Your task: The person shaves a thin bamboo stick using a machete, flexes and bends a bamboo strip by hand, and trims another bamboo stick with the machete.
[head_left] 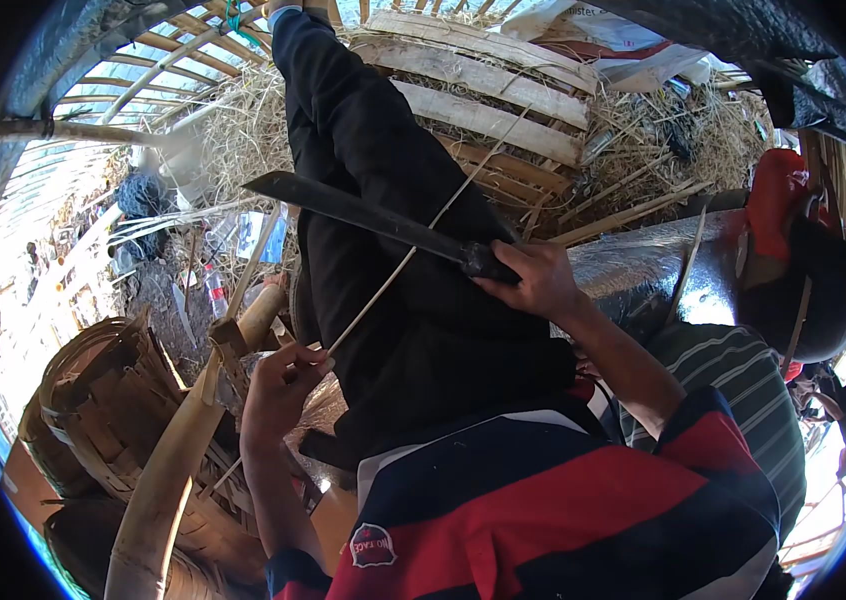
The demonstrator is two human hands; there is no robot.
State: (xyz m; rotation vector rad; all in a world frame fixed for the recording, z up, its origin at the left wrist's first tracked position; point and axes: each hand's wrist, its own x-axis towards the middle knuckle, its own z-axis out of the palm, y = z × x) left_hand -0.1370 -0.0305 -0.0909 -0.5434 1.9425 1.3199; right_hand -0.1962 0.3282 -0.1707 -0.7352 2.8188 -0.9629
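Note:
My right hand [538,280] is wrapped round the dark handle of a machete [373,222], whose long blade points to the upper left above my legs. Between the fingertips of my left hand [283,388], a thin bamboo strip [368,308] is pinched near its lower end. The strip runs slantwise up to the right, across my dark trousers [383,160] and past the wooden slats. Blade and strip cross over my lap; whether they touch I cannot tell.
Woven baskets [103,400] and a thick bamboo pole [168,480] stand at my left. Ahead lies a slatted wooden pallet [488,90] amid dry straw [243,130]. A small plastic bottle [215,290] is on the left. A striped cushion [733,400] is at my right.

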